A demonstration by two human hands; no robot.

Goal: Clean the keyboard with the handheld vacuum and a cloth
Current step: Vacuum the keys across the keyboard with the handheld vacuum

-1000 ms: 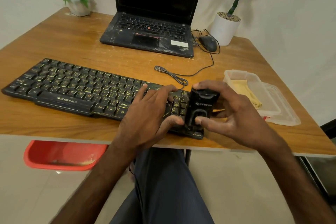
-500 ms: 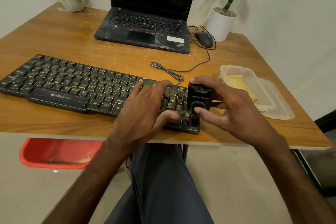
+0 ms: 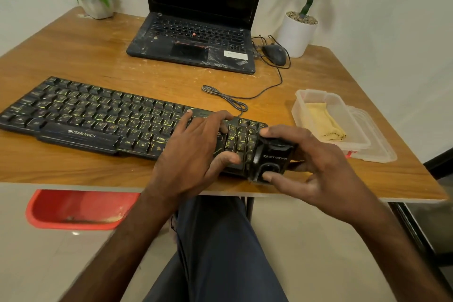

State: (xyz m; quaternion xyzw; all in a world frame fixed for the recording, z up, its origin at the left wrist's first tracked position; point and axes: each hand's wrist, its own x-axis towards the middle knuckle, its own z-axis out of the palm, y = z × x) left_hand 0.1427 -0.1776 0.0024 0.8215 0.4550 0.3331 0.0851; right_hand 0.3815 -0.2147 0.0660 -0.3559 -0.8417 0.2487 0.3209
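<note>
A long black keyboard (image 3: 93,117) with yellow-lit legends lies across the wooden table (image 3: 98,56), its right end near the front edge. My left hand (image 3: 193,152) lies on the keyboard's right part, fingers spread over the keys and thumb at its front edge. My right hand (image 3: 316,167) grips a small black handheld vacuum (image 3: 273,157) that stands on the keyboard's right end, over the number pad. A folded yellow cloth (image 3: 323,122) lies in a clear plastic box (image 3: 340,105) to the right.
A black laptop (image 3: 196,41) stands open at the back, with a wired mouse (image 3: 274,54) and its cable (image 3: 228,98) beside it. White plant pots sit at the back left (image 3: 96,6) and back right (image 3: 296,32). A red bin (image 3: 76,208) is under the table.
The vacuum in my right hand has slid slightly toward the keyboard's front right corner. My left hand stays on the keys. The camera shifted a little.
</note>
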